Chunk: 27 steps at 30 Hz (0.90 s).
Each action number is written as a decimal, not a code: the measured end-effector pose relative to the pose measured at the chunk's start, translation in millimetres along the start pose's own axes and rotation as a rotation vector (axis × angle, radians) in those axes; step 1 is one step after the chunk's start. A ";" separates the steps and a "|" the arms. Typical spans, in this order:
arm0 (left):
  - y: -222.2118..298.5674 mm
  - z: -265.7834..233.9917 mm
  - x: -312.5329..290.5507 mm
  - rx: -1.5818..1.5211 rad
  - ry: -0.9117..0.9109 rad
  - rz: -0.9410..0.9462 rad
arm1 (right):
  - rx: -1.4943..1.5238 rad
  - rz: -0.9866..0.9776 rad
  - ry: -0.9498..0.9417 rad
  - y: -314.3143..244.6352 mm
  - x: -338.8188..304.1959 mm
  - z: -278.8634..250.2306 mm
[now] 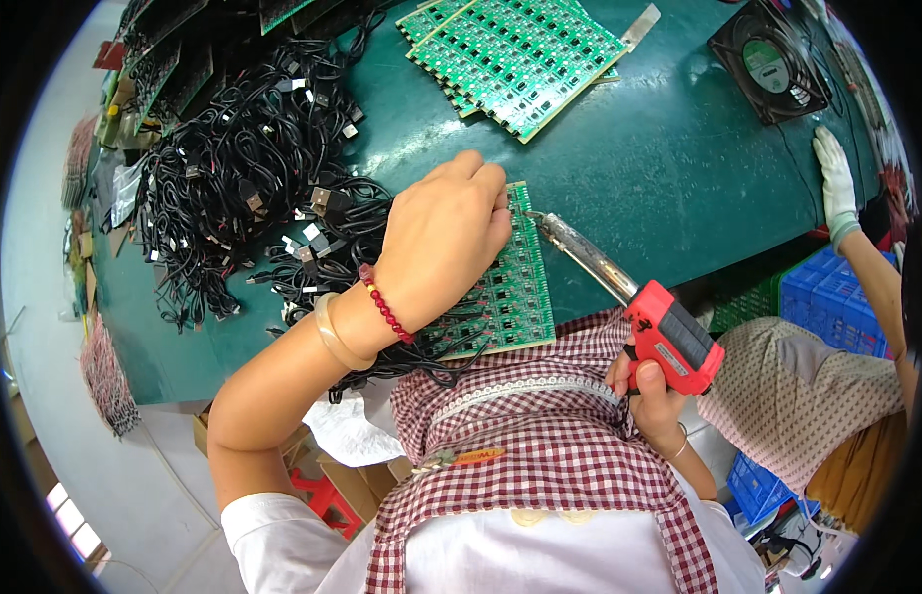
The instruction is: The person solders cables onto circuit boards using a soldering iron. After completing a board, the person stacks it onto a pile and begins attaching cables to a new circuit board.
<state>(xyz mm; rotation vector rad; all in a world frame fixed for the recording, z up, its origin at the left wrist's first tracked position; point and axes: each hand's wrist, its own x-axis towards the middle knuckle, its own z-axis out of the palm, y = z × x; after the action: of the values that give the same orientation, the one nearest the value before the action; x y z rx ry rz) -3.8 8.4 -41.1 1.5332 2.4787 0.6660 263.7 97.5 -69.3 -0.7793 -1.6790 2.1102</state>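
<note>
A green circuit board panel (525, 297) lies at the near table edge, close to my body. Over its left side is my left hand (446, 233), fingers curled together near the far right corner; whatever they pinch is hidden beneath them. My right hand (655, 401) grips a red soldering gun (672, 337) by its handle. Its metal barrel slants up and left, and the tip comes close to the board's right edge beside my left fingertips. Black cable ends with thin leads (461, 332) lie across the lower part of the board, partly under my left wrist.
A big heap of black USB cables (253, 168) covers the table's left side. Stacked green circuit boards (520, 59) lie at the far middle. A black fan (770, 64) stands far right, near another person's gloved hand (835, 178). Blue crates (837, 297) stand to the right.
</note>
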 end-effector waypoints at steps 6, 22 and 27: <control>-0.3 -0.8 2.3 0.012 -0.016 0.011 | 0.002 0.018 0.038 1.0 -1.2 4.6; 5.7 -4.8 4.4 0.098 -0.004 0.103 | 0.047 -0.032 0.016 6.0 -4.8 -0.1; 4.3 -1.7 5.6 0.091 -0.001 0.099 | 0.072 -0.028 0.011 3.9 -3.5 0.3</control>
<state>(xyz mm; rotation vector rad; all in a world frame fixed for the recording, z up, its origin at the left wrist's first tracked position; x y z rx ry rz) -3.6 14.5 -37.2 1.6968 2.4782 0.5745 266.6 94.3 -72.3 -0.7401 -1.5898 2.1306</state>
